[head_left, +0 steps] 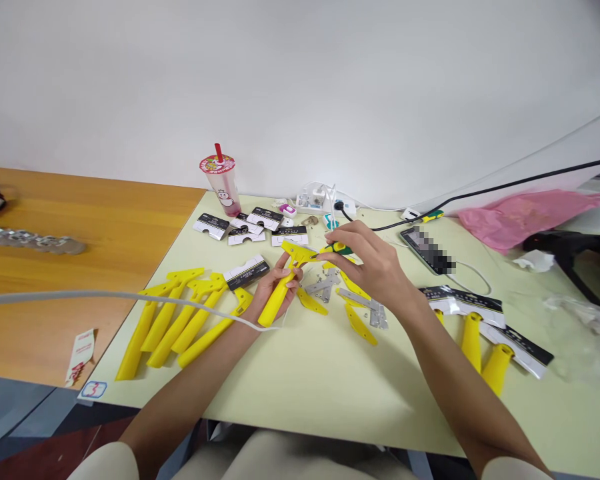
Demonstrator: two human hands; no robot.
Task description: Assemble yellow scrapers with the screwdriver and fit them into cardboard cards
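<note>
Here, left hand (279,287) on a yellow T-shaped tool (277,303), right hand (373,260) on a screwdriver (337,248)

Left fingers wrapped close about the tool's handle; tool raised over the pale table (320,387), head pointing away from the body. Right thumb and fingers pinched on the green-and-yellow screwdriver, its tip at the right end of the tool's head; seated or not, cannot tell. Just right of the tool: loose yellow pieces (361,326) and grey metal plates (379,316). Left of it: similar yellow tools (177,334) side by side, handles toward the body. Beyond it: black-and-white cards (290,235), a power strip (349,205) and, farther left, a lidded cup (224,190). Well right of it: a phone (417,248), yellow handles (471,341), a pink bag (525,219).
</note>
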